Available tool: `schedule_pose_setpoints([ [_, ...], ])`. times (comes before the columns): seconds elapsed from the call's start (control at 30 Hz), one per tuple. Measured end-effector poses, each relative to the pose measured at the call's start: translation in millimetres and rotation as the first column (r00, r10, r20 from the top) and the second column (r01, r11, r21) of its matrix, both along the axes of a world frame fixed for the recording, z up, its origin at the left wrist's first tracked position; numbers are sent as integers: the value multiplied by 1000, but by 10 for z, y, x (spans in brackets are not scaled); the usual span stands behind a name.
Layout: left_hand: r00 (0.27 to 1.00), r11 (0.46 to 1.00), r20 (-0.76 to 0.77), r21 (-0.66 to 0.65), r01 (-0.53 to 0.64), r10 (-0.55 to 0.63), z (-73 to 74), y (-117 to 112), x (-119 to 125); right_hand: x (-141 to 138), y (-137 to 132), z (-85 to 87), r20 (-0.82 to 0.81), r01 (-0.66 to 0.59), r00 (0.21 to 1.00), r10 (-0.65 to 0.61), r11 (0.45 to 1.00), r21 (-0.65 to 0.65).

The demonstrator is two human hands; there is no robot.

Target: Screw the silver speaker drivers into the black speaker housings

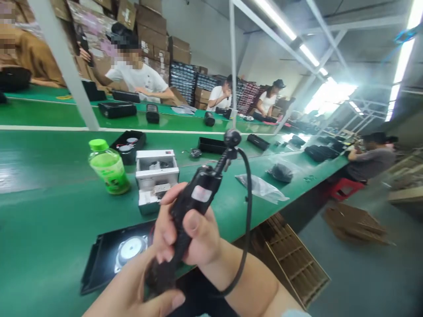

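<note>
A black electric screwdriver (pixel 198 189) slants across the middle, its cable (pixel 247 211) looping down from the top end. My right hand (pixel 194 237) is closed around its body, thumb on the near side. At the lower end my left hand (pixel 142 281) wraps the dark tip section; its thumb shows, while most of its fingers are hidden. Under the hands, a black panel with a round white-coned speaker (pixel 131 250) lies on the green bench, partly covered by my left forearm. Just behind the screwdriver stands an open white box (pixel 157 169) with small parts inside.
Left of the box is a green-capped bottle (pixel 109 167); behind it, an open black housing (pixel 128 147) holds speakers. A plastic bag (pixel 262 188) lies right on the bench (pixel 49 211). A wooden crate (pixel 294 259) stands below the edge. Several people work farther off.
</note>
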State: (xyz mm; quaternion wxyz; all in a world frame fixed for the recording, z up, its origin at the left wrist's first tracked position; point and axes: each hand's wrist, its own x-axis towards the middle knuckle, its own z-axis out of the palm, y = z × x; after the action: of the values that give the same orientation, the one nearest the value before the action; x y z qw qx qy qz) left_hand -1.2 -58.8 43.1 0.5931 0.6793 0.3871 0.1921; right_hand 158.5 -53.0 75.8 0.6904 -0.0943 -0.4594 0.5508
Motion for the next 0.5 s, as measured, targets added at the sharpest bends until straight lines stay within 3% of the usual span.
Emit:
schedule_pose_setpoints([
  [0.07, 999, 999, 21, -39, 31, -30, 31, -16, -41, 33, -19, 9, -36, 7, 999, -7, 1000, 3],
  [0.2, 975, 969, 104, -134, 210, -197, 77, -21, -45, 118, -30, 23, -81, -11, 997, 11, 1000, 0],
  [0.3, 946, 944, 261, -214, 251, -192, 79, -7, -11, 175, -22, 37, -68, -46, 997, 46, 999, 6],
  [0.4, 879, 873, 426, -321, 368, -214, 50, 1, 40, 221, 4, 44, -26, -90, 995, 91, 995, 42],
  [0.47, 877, 851, 402, -331, 407, -262, 27, -1, 95, 245, 34, 42, 5, -157, 988, 157, 984, 86],
  [0.5, 899, 870, 343, -310, 383, -273, 17, -6, 128, 255, 48, 41, 18, -193, 981, 192, 975, 108],
])
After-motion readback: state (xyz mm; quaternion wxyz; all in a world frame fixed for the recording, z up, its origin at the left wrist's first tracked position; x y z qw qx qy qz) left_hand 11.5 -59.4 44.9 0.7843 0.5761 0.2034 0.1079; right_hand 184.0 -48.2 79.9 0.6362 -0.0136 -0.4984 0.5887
